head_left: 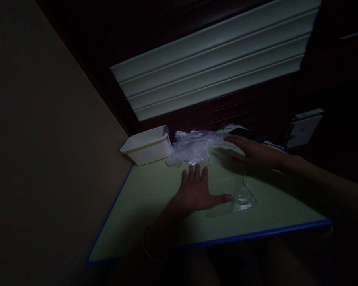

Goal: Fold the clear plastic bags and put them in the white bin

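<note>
My left hand (195, 192) lies flat with its fingers spread, at the left edge of a clear plastic bag (223, 184) on the pale green table (149, 198). Its thumb points right, across the bag. My right hand (250, 153) hovers above the table at the bag's far right side, fingers stretched out and apart, holding nothing. Behind the hands, a heap of crumpled clear plastic bags (193, 145) spreads over the back of the table. The near right part of the flat bag is wrinkled and shiny.
At the back left corner stands a white plastic bin (149, 149). A dark object (241, 133) lies behind my right hand. The table has a blue edge (256, 235). A wall rises on the left, a slatted panel (214, 59) behind, and a white box (304, 131) sits beyond the right side.
</note>
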`<act>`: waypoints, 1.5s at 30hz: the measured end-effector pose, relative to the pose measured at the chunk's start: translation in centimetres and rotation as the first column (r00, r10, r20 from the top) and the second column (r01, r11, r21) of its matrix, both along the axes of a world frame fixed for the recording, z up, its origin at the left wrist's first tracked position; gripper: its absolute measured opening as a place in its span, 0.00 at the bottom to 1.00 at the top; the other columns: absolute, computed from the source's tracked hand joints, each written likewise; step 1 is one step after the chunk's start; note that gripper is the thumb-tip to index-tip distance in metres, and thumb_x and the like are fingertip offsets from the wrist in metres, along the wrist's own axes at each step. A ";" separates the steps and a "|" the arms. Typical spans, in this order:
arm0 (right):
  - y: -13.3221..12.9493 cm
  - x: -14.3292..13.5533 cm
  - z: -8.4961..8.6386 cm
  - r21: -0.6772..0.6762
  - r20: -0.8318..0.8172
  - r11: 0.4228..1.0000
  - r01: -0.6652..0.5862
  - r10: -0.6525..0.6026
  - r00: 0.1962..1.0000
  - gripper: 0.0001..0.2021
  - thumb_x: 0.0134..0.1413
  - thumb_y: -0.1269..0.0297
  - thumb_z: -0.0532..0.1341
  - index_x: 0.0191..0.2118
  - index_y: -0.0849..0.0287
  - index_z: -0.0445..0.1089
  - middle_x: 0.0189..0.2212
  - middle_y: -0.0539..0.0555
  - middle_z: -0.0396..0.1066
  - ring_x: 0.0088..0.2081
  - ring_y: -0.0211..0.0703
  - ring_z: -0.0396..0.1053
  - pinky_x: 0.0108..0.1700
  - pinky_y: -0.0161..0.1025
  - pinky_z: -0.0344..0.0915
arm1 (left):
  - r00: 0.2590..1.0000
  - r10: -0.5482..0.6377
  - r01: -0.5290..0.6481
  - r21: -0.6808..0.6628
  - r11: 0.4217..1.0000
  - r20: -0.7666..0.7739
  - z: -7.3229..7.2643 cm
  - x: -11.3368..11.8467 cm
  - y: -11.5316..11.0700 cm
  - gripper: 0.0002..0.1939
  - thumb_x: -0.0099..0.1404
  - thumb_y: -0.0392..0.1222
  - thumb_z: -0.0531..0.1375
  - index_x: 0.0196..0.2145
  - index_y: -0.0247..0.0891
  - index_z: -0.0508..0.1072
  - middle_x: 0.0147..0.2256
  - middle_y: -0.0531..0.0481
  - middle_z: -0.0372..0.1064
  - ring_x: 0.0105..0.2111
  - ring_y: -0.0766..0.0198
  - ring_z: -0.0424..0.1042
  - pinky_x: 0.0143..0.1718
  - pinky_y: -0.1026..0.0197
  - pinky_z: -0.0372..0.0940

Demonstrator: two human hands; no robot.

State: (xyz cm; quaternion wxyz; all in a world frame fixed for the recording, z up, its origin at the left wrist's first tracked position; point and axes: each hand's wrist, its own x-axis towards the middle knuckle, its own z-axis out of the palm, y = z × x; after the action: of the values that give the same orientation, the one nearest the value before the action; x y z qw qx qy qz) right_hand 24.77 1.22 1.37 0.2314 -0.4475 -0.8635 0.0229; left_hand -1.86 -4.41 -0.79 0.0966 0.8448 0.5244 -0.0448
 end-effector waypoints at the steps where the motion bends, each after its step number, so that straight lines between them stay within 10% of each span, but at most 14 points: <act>1: -0.7 -0.9 0.4 0.004 -0.080 1.000 0.001 0.000 0.997 0.36 0.61 0.45 0.51 0.68 0.62 0.49 0.67 0.64 0.50 0.66 0.57 0.52 0.65 0.55 0.53 | 1.000 0.002 -0.002 -0.001 1.000 0.000 0.0 0.0 0.0 0.63 0.50 0.82 0.44 0.69 0.35 0.34 0.68 0.37 0.18 0.66 0.38 0.17 0.64 0.32 0.27; 7: -7.0 -8.0 1.7 -0.314 -0.299 0.942 -0.118 0.019 0.954 0.40 0.63 0.41 0.43 0.70 0.66 0.40 0.69 0.64 0.39 0.69 0.57 0.41 0.67 0.58 0.43 | 0.996 -0.068 0.071 0.041 0.997 -0.052 0.0 0.1 0.2 0.57 0.55 0.75 0.48 0.69 0.39 0.31 0.69 0.40 0.21 0.67 0.36 0.21 0.63 0.30 0.28; 12: -9.4 -11.4 -1.2 -0.378 -0.209 0.908 -0.181 0.106 0.972 0.45 0.61 0.40 0.46 0.69 0.75 0.36 0.69 0.69 0.32 0.69 0.60 0.33 0.68 0.58 0.41 | 0.981 -0.109 0.109 -0.009 0.994 -0.160 -0.3 -0.2 1.0 0.56 0.55 0.66 0.55 0.69 0.35 0.33 0.69 0.35 0.20 0.67 0.34 0.22 0.63 0.31 0.31; 23: -10.1 -2.6 -4.4 -0.209 0.223 0.958 0.199 -0.151 0.963 0.43 0.61 0.39 0.45 0.67 0.75 0.49 0.67 0.72 0.42 0.68 0.63 0.37 0.66 0.60 0.46 | 1.000 0.004 -0.004 0.006 1.000 -0.026 -0.1 0.7 0.3 0.61 0.51 0.79 0.46 0.69 0.34 0.32 0.68 0.36 0.19 0.67 0.38 0.19 0.63 0.32 0.27; 27: -8.3 -0.1 -3.0 -0.109 0.162 0.974 0.197 -0.178 0.971 0.38 0.61 0.41 0.45 0.69 0.61 0.47 0.68 0.63 0.44 0.68 0.62 0.39 0.65 0.63 0.49 | 1.000 -0.011 0.010 0.017 1.000 0.025 -0.4 0.5 0.5 0.63 0.49 0.80 0.47 0.69 0.35 0.34 0.68 0.36 0.20 0.66 0.37 0.19 0.63 0.30 0.26; 30: -6.2 -1.6 -1.0 -0.069 0.075 0.967 0.246 -0.241 0.968 0.41 0.62 0.40 0.42 0.69 0.70 0.43 0.69 0.67 0.37 0.69 0.60 0.35 0.67 0.58 0.44 | 0.999 -0.011 0.010 0.014 1.000 0.035 -0.5 0.4 0.5 0.63 0.49 0.81 0.47 0.69 0.35 0.35 0.68 0.36 0.20 0.66 0.36 0.19 0.62 0.29 0.27; 33: -3.8 -4.6 -0.1 -0.073 0.053 0.995 0.069 -0.066 0.996 0.40 0.64 0.42 0.41 0.69 0.69 0.42 0.69 0.66 0.38 0.69 0.57 0.36 0.68 0.56 0.43 | 0.999 -0.024 0.024 0.007 1.000 0.036 -0.2 0.4 0.3 0.63 0.48 0.81 0.46 0.69 0.35 0.37 0.69 0.38 0.21 0.66 0.36 0.19 0.63 0.29 0.28; 37: -0.2 -6.4 -1.6 -0.101 0.108 0.983 -0.152 0.163 0.981 0.36 0.65 0.45 0.43 0.68 0.67 0.48 0.68 0.66 0.45 0.69 0.58 0.38 0.67 0.58 0.45 | 0.998 -0.046 0.046 -0.016 0.999 0.036 0.3 0.0 0.1 0.62 0.49 0.81 0.45 0.69 0.35 0.37 0.69 0.39 0.22 0.67 0.37 0.19 0.63 0.31 0.28; 45: 4.4 -3.5 -4.5 -0.126 0.086 0.984 -0.129 0.141 0.986 0.34 0.66 0.47 0.41 0.67 0.70 0.52 0.66 0.68 0.49 0.68 0.59 0.42 0.66 0.60 0.46 | 0.991 -0.098 0.084 0.147 0.986 0.094 1.8 0.6 -0.3 0.51 0.60 0.75 0.38 0.69 0.34 0.40 0.69 0.42 0.26 0.68 0.50 0.22 0.67 0.41 0.30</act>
State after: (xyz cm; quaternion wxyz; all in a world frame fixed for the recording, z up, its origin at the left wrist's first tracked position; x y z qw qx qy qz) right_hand 21.28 5.58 -3.12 0.1610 -0.4015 -0.8989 0.0691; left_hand -1.31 -4.68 0.96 0.0603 0.8738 0.4815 0.0310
